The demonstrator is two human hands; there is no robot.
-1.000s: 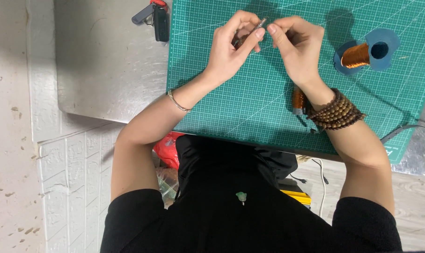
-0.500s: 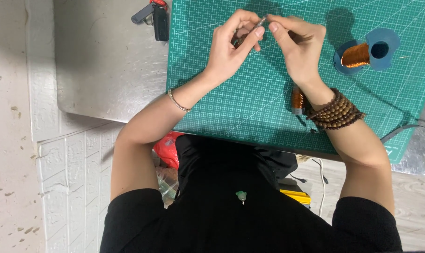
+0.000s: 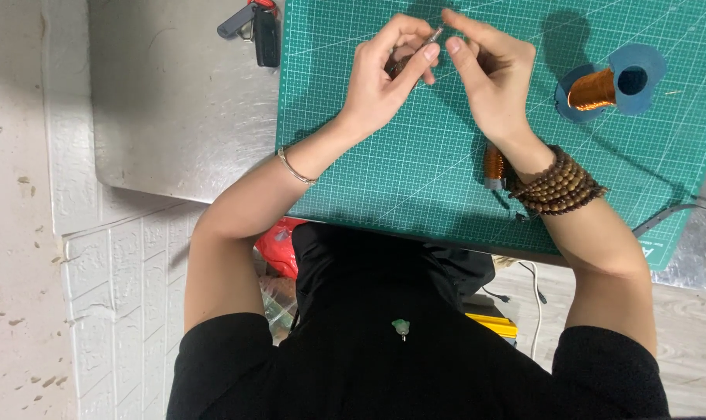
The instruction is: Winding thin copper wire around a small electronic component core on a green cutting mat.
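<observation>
red plastic pkg (image 3: 279,247) under table edge

Black short-sleeved top, small green pendant (image 3: 400,327), thin silver bangle (image 3: 295,167) — left wrist, brown bead bracelets (image 3: 559,185) — right wrist

The right hand (image 3: 489,78) sits a touch higher over the green cutting mat (image 3: 446,179) than a second ago, its fingertips closing in on the small metal pin (image 3: 433,34). The left hand (image 3: 384,74) tilts slightly, thumb sliding nearer the pin's tip.
</observation>
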